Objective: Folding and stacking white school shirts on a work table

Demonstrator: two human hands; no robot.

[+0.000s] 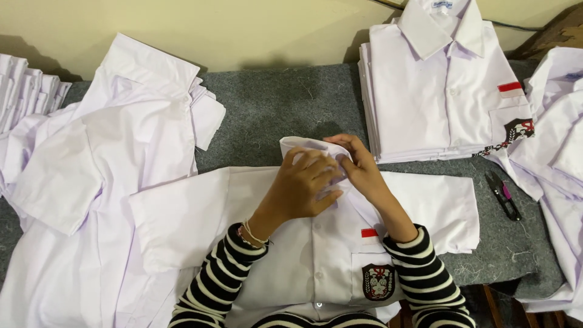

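— Two hands at one collar: where are you?

— Your left hand and right hand have fingers closed on the collar of the white shirt spread mid-bench. Likely shaping the collar; folding needs a flat front.

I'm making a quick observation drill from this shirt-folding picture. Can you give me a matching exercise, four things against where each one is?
Things:
1. folded shirt stack
2. thread snips
3. crest badge
4. bracelet

Places:
A. on the chest pocket of the shirt being worked on
B. around the left wrist
C. on the grey felt, right of the spread shirt's sleeve
D. at the back right, against the wall

Pairs: 1-D, 2-C, 3-A, 4-B

Both the left hand and the right hand are at the collar of the spread shirt.
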